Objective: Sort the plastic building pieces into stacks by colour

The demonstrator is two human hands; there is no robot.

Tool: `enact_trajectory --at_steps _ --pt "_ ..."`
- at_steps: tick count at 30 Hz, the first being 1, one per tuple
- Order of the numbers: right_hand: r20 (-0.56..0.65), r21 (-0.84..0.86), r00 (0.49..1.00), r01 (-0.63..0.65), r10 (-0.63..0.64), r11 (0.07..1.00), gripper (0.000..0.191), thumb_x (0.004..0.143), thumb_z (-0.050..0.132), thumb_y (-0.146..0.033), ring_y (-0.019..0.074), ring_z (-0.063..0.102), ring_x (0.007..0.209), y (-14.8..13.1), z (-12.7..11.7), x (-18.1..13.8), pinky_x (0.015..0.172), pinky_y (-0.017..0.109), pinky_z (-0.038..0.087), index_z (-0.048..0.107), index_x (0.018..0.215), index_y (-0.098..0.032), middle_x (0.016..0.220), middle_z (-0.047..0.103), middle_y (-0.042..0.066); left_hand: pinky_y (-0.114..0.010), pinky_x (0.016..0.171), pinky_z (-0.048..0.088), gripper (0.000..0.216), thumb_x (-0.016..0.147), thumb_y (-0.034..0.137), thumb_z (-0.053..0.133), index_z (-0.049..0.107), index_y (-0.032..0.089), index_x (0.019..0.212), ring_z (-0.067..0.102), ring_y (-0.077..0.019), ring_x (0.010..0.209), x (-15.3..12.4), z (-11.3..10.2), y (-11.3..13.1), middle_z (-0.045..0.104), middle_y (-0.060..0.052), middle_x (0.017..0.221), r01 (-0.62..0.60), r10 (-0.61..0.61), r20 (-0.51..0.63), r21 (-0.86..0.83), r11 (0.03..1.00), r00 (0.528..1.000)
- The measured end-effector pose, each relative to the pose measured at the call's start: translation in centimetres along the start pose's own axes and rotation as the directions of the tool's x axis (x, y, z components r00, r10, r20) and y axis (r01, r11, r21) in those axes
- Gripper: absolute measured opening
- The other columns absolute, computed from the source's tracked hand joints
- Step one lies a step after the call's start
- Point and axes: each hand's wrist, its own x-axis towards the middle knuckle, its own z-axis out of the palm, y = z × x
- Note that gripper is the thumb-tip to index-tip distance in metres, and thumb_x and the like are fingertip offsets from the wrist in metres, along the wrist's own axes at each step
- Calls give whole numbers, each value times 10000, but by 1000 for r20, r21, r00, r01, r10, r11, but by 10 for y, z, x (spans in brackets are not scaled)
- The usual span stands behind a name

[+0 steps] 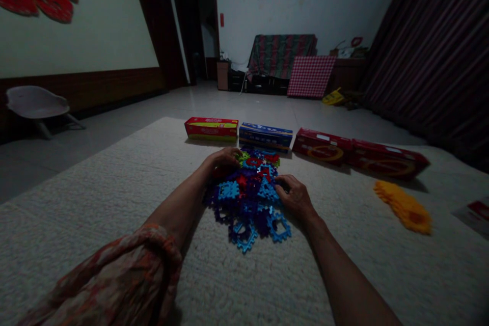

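A heap of flat plastic interlocking pieces point(250, 196) with toothed edges, in purple, light blue, red and green, lies on the pale mat between my hands. My left hand point(223, 157) bends over the heap's far left side, its fingertips by a green piece point(243, 157); whatever is under its fingers is hidden. At the right edge my right hand point(296, 193) is curled, thumb and forefinger close to a light blue triangular piece point(268, 190). Whether it grips that piece is too dark to tell. Two light blue frame-shaped pieces lie at the heap's near edge.
Beyond the heap a red-and-yellow box point(211, 130), a blue box point(265, 136) and two dark red boxes point(323, 146) form a row. Orange toothed pieces point(403, 206) lie on the mat point(126, 178) at right. A pale chair point(36, 102) stands at far left.
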Motion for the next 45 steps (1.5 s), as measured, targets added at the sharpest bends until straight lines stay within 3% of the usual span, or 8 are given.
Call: enact_trajectory --at_steps 5,12,18,27,34,38,42,45 --pt "5 0 1000 -7 7 1000 232 821 557 -288 232 697 885 1 1 0 861 391 553 722 950 -188 979 734 105 -251 868 538 597 645 225 763 684 168 1235 680 -229 1063 0 0 -5 733 -61 1184 -40 40 -36 -3 999 999" --pt "10 3 1000 -3 3 1000 211 821 572 -273 230 695 895 2 0 0 873 391 547 723 951 -205 983 739 93 -210 758 525 615 600 215 785 711 210 1211 681 -202 987 1 -2 -6 727 -31 1164 -11 9 -42 -41 999 999" --pt "21 -2 1000 -8 8 1000 217 820 566 -269 238 695 927 0 -1 1 895 396 541 725 948 -197 997 739 104 -187 588 470 592 599 130 727 721 190 1188 626 -136 719 -1 0 -11 710 12 882 -14 9 -21 -256 967 1000" --pt "26 5 999 -19 19 1000 220 815 565 -293 233 690 890 0 -2 1 879 397 543 723 936 -200 979 739 101 -182 488 366 538 566 84 697 745 145 1098 476 -84 528 -2 -3 -10 519 80 601 3 -11 -21 -345 939 1000" --pt "1 45 999 -33 33 998 222 816 568 -314 231 692 909 -2 -3 2 891 392 541 732 922 -209 987 749 92 -195 529 409 568 629 51 636 696 143 1186 526 -92 573 -17 -14 3 596 37 694 -8 -28 -69 -462 887 997" --pt "-79 121 991 -97 107 988 270 831 560 -386 243 692 896 -1 -5 4 847 395 557 736 927 -205 1006 755 105 -198 546 438 557 651 31 623 682 133 1196 541 -95 592 -20 -23 15 604 16 692 -30 -32 -122 -480 877 992" --pt "-198 235 948 -200 249 951 362 842 552 -456 256 689 925 3 -5 4 815 396 565 718 1009 -181 1075 749 136 -202 578 459 498 672 27 629 682 105 1161 560 -92 604 -21 -26 38 611 6 692 -108 0 -195 -545 831 981" --pt "-314 277 897 -226 310 934 423 834 537 -478 270 686 964 4 -7 7 818 404 563 693 1062 -157 1121 733 166 -193 548 447 490 695 33 634 678 109 1176 560 -91 584 -16 -15 68 617 11 689 -128 31 -180 -553 823 983"
